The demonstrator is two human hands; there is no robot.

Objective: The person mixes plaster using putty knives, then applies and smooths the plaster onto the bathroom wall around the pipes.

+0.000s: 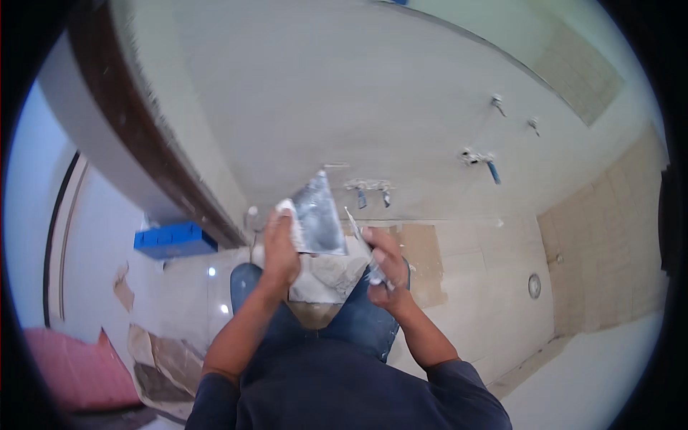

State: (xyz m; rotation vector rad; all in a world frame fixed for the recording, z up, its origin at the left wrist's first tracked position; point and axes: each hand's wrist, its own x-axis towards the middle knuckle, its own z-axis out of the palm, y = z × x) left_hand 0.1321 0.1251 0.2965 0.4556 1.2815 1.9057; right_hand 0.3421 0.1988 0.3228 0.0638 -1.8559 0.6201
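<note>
My left hand (283,251) is closed around the edge of a metal plastering trowel (321,218), whose grey blade is tilted and smeared with white. In my right hand (387,265) is a putty knife (358,233), seen nearly edge-on, its thin blade pointing up and left toward the trowel. A small gap shows between the two tools. White compound also coats the part beside my left fingers. Below both hands, between my knees, lies a mass of whitish plaster (326,278); what holds it is partly hidden by my legs.
Ahead stands a grey plastered wall (308,93) with pipe openings and blue-ended fittings (494,172). Cardboard (421,261) lies on the tiled floor to the right, near a round drain (534,286). At left are a blue box (175,241), a brown door frame (118,86) and crumpled paper sacks (168,362).
</note>
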